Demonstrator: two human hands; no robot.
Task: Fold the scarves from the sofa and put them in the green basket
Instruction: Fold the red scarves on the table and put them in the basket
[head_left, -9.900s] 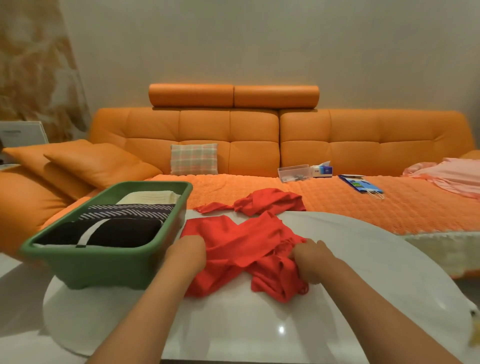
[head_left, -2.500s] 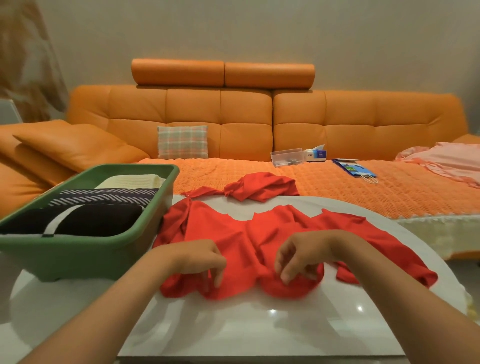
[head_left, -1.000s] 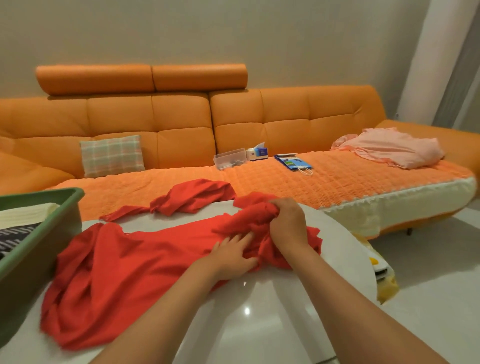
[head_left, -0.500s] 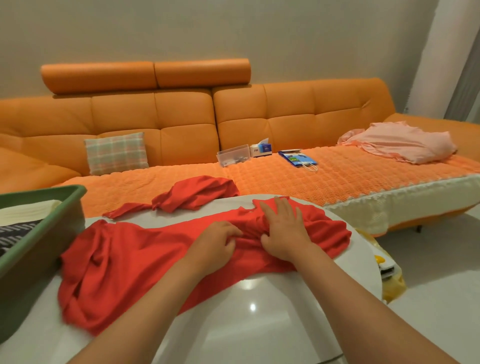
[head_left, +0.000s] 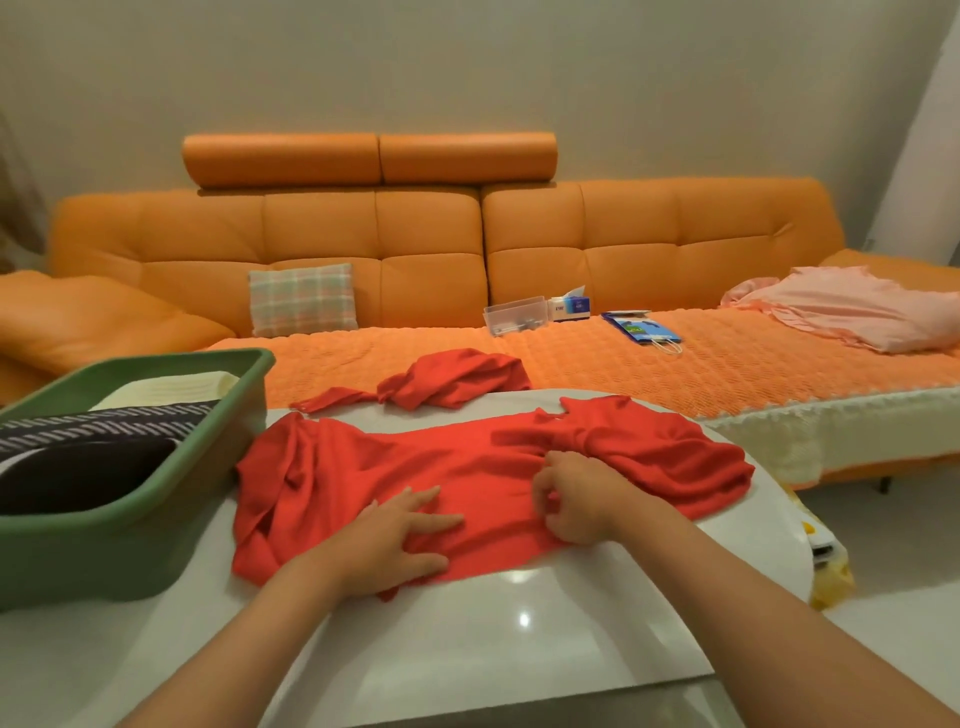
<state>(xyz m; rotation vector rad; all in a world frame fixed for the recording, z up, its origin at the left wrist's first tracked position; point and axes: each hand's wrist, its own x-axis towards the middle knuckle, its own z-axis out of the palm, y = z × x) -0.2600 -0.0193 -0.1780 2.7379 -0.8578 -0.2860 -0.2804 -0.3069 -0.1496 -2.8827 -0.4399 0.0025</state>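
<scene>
A red scarf (head_left: 467, 462) lies spread across the white desk (head_left: 519, 649), rumpled at both ends. The left hand (head_left: 395, 540) presses flat on its near edge, fingers straight and splayed. The right hand (head_left: 579, 499) sits just beside it on the same cloth, fingers curled and pinching the fabric. The green basket (head_left: 130, 545) stands touching the scarf's left end. Beyond the desk, on the sofa (head_left: 415, 244) seat, lies a second red scarf (head_left: 457, 379) in a heap.

Warm dim light — edges bowed
</scene>
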